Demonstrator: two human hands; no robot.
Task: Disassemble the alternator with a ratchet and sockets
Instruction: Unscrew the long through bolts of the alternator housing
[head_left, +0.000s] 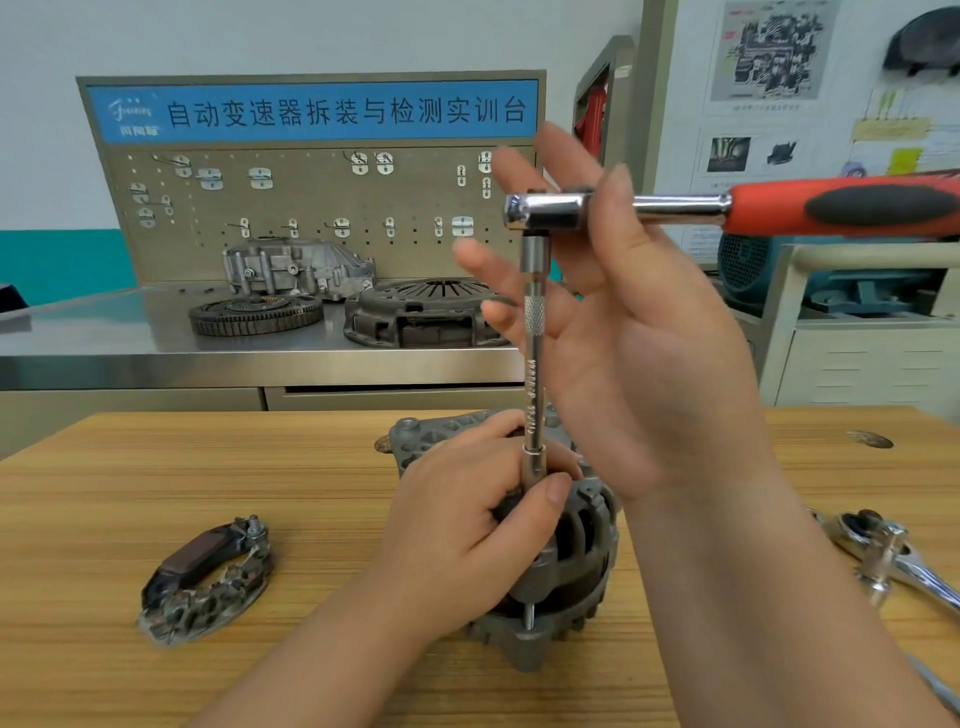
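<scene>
The grey alternator (571, 561) stands upright on the wooden table (156, 467). My left hand (457, 530) grips its top, thumb beside the long chrome extension bar (533, 364). The bar stands vertical, its lower end at a bolt on the alternator's front lug. On top sits the ratchet (550, 210), its red and black handle (857, 205) pointing right. My right hand (649, 364) is open with fingers spread behind the bar. Its thumb lies in front of the ratchet's neck.
A removed rectifier plate (208, 577) lies on the table at the left. A second chrome ratchet (893, 556) lies at the right edge. Behind, a steel bench carries a clutch cover (415, 312), a toothed flywheel (254, 312) and a metal housing (296, 267).
</scene>
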